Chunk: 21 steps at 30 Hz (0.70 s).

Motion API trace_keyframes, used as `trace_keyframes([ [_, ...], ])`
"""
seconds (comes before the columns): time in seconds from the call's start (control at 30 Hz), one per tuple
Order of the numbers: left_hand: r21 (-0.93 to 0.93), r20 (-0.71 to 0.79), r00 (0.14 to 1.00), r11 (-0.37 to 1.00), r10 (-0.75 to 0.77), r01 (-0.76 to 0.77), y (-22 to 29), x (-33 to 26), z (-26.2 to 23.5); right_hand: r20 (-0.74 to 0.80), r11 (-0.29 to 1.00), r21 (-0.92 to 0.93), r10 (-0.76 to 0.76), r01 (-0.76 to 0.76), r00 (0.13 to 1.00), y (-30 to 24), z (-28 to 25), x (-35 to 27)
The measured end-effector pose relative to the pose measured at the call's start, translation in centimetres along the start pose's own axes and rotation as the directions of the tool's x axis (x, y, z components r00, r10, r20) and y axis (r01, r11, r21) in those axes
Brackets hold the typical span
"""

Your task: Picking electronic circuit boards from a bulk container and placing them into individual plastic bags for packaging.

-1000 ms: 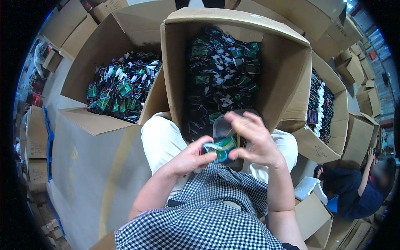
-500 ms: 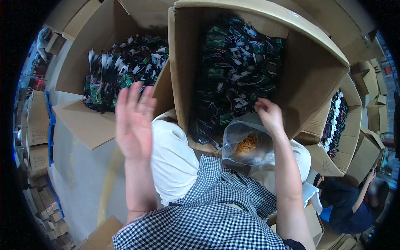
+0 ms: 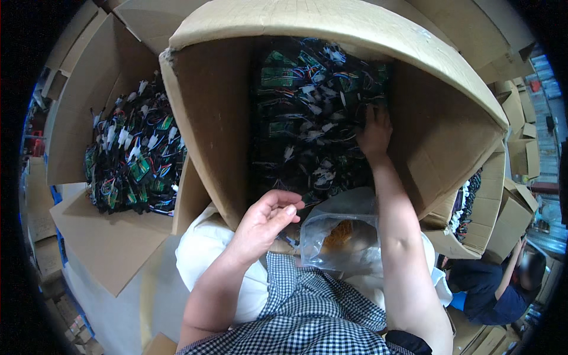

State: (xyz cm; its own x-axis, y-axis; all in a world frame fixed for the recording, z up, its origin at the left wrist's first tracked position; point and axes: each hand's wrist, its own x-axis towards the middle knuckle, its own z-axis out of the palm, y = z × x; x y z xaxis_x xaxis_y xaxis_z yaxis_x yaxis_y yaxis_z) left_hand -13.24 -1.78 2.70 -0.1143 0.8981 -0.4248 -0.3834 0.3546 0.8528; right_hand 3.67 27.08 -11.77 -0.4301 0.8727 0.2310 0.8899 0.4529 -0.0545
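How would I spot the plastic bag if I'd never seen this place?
Find the big open cardboard box in the middle of the view. At its near edge, just left of the right forearm, is the plastic bag. Unlike the cardboard, it is see-through, with orange strands inside.

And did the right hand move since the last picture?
Yes. The right hand has moved forward, deeper into the middle cardboard box, farther from the clear bag.
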Motion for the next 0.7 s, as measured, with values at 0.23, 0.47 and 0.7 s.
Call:
trace_keyframes([
  [0.23, 0.065, -0.008, 1.0, 0.998, -0.018, 0.018, -0.2, 0.7, -0.6, 0.252, 0.992, -0.08, -0.071, 0.094, 0.965, 1.4, -1.9, 2.1],
  [0.47, 0.152, 0.019, 1.0, 0.988, -0.004, 0.001, -0.9, 0.8, -0.1, 0.165, 0.971, -0.035, -0.229, 0.238, 0.959, 1.8, -0.6, -1.2],
  [0.7, 0.355, -0.083, 0.994, 0.934, 0.064, -0.03, -1.7, 0.8, 0.2, 0.273, 0.962, 0.055, -0.273, 0.269, 0.922, -1.4, -9.7, -2.6],
])
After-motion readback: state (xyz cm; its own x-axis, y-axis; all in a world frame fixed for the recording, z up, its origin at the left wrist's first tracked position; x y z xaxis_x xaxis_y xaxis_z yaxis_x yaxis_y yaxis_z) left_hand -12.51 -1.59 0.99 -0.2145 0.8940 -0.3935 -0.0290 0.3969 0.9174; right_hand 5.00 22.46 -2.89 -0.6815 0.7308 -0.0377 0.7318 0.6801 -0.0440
